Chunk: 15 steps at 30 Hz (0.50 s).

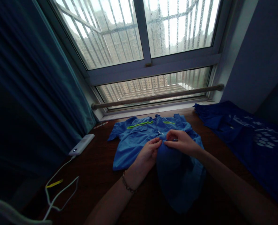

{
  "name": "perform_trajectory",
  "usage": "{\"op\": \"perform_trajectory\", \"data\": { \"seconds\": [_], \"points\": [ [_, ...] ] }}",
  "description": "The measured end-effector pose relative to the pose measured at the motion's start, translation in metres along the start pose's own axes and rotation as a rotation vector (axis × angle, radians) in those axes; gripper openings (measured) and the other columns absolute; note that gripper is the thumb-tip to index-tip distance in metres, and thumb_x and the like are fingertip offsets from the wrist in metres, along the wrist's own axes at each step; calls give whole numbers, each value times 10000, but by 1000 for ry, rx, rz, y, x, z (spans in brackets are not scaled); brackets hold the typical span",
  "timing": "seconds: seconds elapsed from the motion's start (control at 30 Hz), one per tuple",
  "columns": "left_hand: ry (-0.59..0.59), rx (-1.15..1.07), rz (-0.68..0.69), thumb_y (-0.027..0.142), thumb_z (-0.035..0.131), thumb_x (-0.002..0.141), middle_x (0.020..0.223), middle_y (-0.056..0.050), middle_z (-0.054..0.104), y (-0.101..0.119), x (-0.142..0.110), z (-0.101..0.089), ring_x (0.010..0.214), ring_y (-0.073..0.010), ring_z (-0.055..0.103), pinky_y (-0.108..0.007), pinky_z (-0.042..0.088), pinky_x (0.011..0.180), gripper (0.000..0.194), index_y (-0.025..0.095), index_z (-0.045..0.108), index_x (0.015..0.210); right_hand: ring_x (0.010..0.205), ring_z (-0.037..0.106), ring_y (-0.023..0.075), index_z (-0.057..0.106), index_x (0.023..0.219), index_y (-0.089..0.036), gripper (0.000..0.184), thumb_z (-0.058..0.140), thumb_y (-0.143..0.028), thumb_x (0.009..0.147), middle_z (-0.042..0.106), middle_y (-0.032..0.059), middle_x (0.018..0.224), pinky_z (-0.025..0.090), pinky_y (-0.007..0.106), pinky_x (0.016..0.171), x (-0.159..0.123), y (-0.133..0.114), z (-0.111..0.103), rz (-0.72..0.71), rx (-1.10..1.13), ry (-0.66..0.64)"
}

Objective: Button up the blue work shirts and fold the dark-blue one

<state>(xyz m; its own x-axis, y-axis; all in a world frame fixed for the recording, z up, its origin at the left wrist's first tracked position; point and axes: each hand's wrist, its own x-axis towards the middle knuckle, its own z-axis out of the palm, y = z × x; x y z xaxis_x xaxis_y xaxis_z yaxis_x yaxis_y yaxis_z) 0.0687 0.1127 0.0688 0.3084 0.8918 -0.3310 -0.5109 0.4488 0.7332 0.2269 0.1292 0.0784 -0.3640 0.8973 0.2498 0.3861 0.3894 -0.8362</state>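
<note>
Pinching blue shirt (130,148) | left hand (150,152): fingertips closed on cloth | right hand (183,142): narrow, contents unclear | likely light, floppy; grip by edge

Blue shirt (129,148), rumpled, pt. lifted.

Dim indoors; daylight glares white through the far window (120,40), leaving the near worktop (99,156) and left curtain (36,68) in heavy shadow.
</note>
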Motion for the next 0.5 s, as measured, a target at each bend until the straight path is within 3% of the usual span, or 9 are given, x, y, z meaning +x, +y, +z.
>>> {"op": "perform_trajectory", "data": {
  "seconds": [0.17, 0.27, 0.5],
  "points": [
    [24, 1, 4, 57, 628, 666, 657, -6, 603, -1, -1, 2, 553, -85, 566, -184, 445, 562, 148, 120, 568, 786, 542, 549, 118, 543, 700, -135, 229, 638, -340, 662, 570, 0, 595, 428, 224, 498, 2, 10, 2, 137, 289, -117],
    [45, 17, 52, 53, 647, 645, 661, -7, 603, -1, -2, 3, 560, -86, 568, -184, 442, 564, 170, 113, 568, 783, 515, 550, 114, 526, 693, -135, 258, 677, -333, 622, 561, -14, 563, 442, 221, 483, 2, 11, 3, 182, 427, -108],
    [35, 73, 79, 105, 669, 640, 655, -9, 608, 0, -2, 5, 557, -85, 564, -190, 443, 571, 140, 121, 586, 751, 521, 577, 131, 558, 679, -143, 238, 706, -308, 592, 585, -12, 560, 457, 232, 496, 3, 9, 1, 134, 379, -15]
  ]
}}
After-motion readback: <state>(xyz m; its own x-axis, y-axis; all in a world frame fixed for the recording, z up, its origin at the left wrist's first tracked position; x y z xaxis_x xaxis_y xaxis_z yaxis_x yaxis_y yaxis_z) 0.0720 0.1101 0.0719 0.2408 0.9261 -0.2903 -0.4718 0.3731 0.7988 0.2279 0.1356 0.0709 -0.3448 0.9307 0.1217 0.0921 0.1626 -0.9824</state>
